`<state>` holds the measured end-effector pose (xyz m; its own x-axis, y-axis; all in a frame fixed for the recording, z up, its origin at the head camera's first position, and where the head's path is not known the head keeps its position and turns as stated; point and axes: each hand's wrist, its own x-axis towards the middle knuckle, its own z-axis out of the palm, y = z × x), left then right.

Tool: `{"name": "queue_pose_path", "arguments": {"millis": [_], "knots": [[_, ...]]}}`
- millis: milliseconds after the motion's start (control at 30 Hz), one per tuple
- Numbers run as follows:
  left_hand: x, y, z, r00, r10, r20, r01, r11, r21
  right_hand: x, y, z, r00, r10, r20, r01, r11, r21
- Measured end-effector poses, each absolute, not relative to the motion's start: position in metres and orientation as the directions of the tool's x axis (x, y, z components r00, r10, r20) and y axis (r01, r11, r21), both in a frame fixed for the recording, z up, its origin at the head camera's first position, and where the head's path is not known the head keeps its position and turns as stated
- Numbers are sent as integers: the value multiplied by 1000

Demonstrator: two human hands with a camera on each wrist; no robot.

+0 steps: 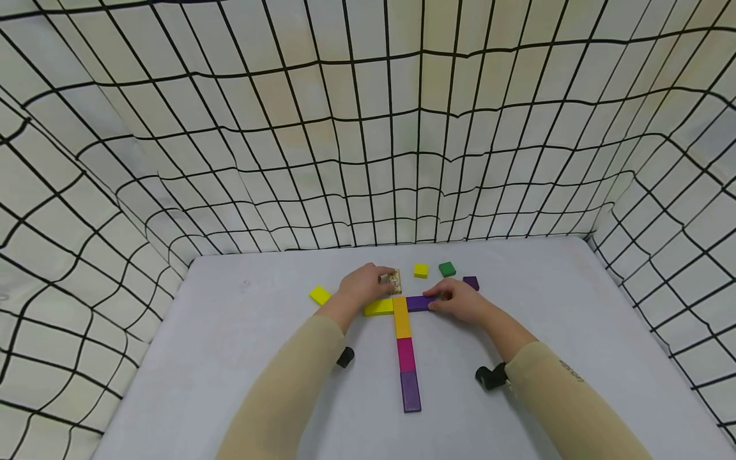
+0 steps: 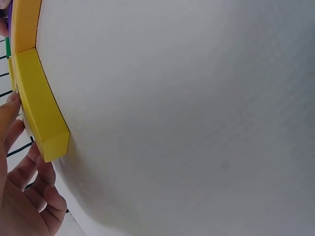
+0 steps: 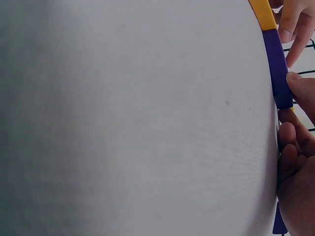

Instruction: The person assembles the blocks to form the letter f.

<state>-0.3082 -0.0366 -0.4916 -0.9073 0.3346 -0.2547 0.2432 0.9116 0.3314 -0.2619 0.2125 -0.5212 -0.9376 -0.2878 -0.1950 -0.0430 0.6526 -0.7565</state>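
Now we see the left hand (image 1: 363,286) with curled fingers touching the yellow block (image 1: 379,307), the right hand (image 1: 460,300) pinching the purple block (image 1: 419,303); both blocks lie crosswise between the hands, flanking the orange block (image 1: 401,317).

Even, diffuse lighting is recorded throughout the head view; no single source can be identified. Only soft, faint shadows are cast on the worktop (image 1: 241,332) beneath the forearms. No glare is noted. Strong barrel distortion is seen at the edges, where the grid lines of the backdrop (image 1: 368,128) are bowed. In both wrist views the worktop is curved by the lens, the left margin of the right wrist view is darkened, and near fingers are rendered slightly soft
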Motion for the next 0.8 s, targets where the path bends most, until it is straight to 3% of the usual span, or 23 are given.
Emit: {"name": "queue_pose_path", "arguments": {"millis": [800], "knots": [[-305,-37,-493,-907,335,-256,231,903,362,-262,212,-522,-938,-289,-194,-43,648,-760]]}}
